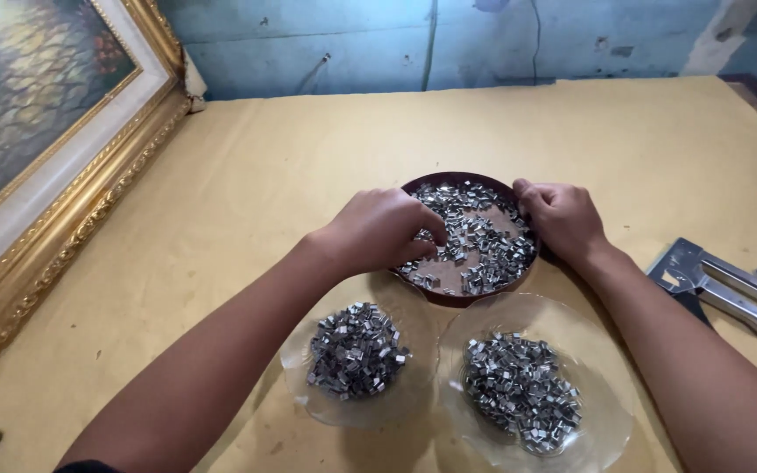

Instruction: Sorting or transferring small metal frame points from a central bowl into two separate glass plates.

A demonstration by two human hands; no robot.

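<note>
Table (pixel 308 158): covered in tan paper, it fills most of the view and runs up to a blue wall.
Framed painting (pixel 37 131): a gold ornate frame lies on the table at far left, tilted along the edge.
Glass dishes: two clear ones sit nearest the person, the left glass dish (pixel 357 359) and the right glass dish (pixel 541 381), each heaped with small metal clips and just beside each other.
Brown bowl (pixel 470 235): round and dark, behind the two dishes, its floor strewn with loose metal clips (pixel 484 245).
Staple gun (pixel 729 285): silver, at the right edge, apart from the bowl.
Left hand (pixel 378 229): over the bowl's left rim, fingers curled together down into the clips.
Right hand (pixel 562 219): on the bowl's right rim, fingers bent and clamped on the edge.
</note>
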